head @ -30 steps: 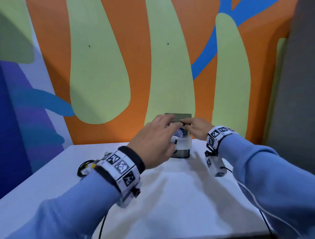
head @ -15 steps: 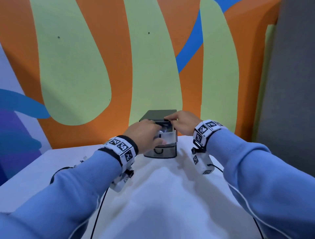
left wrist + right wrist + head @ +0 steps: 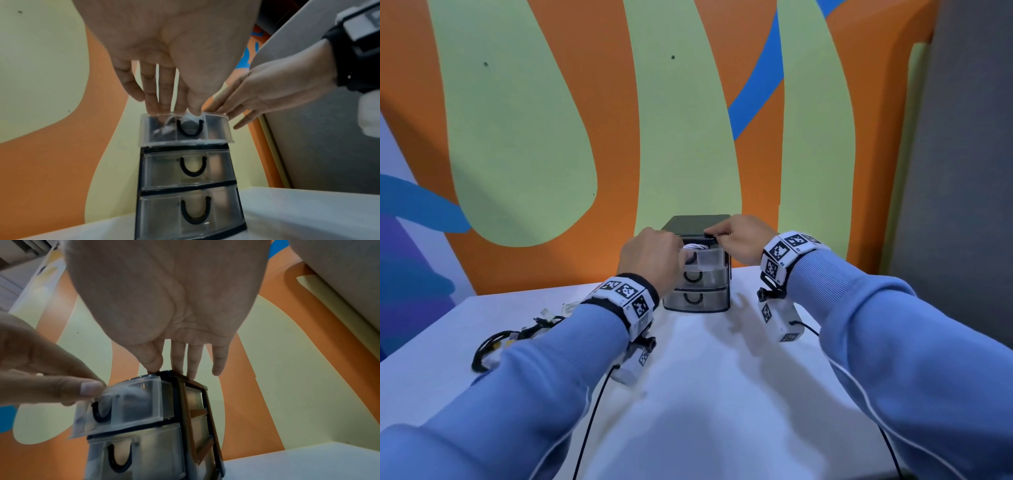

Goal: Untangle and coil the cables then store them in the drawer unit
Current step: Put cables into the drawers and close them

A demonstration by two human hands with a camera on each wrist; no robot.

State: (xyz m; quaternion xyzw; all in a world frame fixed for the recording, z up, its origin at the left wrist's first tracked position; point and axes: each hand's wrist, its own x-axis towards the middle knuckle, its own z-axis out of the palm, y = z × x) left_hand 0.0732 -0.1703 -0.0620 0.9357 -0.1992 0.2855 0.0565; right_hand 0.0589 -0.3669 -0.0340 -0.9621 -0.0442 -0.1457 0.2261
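Drawer unit (image 3: 697,270), top drawer (image 3: 185,128) open, white cable (image 3: 697,246) inside

The head camera is coming nearer and turning left, so the dark cable bundle (image 3: 517,337) on the table (image 3: 722,394) is showing more fully than before. The left hand (image 3: 650,262) is sitting lower now, its fingers (image 3: 153,104) reaching into the pulled-out top drawer (image 3: 185,129). The right hand (image 3: 743,240) is pressing on the drawer unit (image 3: 698,298) top.
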